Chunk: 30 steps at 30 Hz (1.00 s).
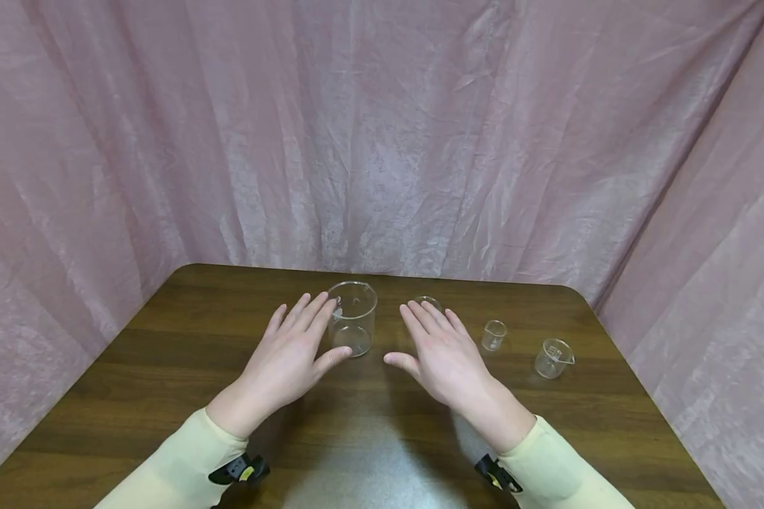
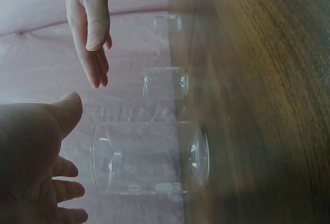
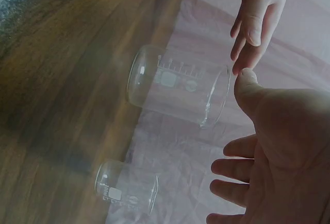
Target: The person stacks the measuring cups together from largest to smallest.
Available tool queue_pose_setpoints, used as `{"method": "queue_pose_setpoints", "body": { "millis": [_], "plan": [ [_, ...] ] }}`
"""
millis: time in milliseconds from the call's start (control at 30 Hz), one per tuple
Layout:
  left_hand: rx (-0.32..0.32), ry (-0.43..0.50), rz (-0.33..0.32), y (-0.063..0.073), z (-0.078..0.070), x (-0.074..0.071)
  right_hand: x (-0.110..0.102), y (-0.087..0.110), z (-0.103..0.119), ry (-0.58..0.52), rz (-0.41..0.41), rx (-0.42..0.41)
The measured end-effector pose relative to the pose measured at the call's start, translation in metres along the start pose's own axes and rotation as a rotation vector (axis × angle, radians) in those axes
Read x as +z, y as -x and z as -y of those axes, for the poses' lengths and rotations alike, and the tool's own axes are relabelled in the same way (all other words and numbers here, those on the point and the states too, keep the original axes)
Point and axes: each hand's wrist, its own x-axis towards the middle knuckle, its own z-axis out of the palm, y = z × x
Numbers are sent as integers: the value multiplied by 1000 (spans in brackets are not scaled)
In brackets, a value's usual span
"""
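Note:
My left hand (image 1: 286,360) is raised over the table, fingers straight and thumb spread, palm down. Its fingertips overlap the left rim of a large glass beaker (image 1: 361,325) in the head view; the left wrist view shows a gap between them. Held level with it, my right hand (image 1: 446,357) also has straight fingers and carries nothing. Behind its fingertips, a mid-sized beaker (image 1: 428,300) is mostly hidden in the head view; the right wrist view shows this marked beaker (image 3: 126,187) upright on the table. All the beakers look empty.
To the right of my right hand stand a tiny beaker (image 1: 494,336) and a small spouted beaker (image 1: 552,360). They share the brown wooden table (image 1: 184,353) with the others. Pink curtains (image 1: 382,141) hang behind the table and along its sides.

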Motion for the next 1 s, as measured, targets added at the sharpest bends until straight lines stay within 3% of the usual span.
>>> {"method": "queue_pose_setpoints", "body": {
  "millis": [1000],
  "plan": [
    [-56,40,20,-19,17,8,9,-25,-1,-23,94,42]
  ]
}}
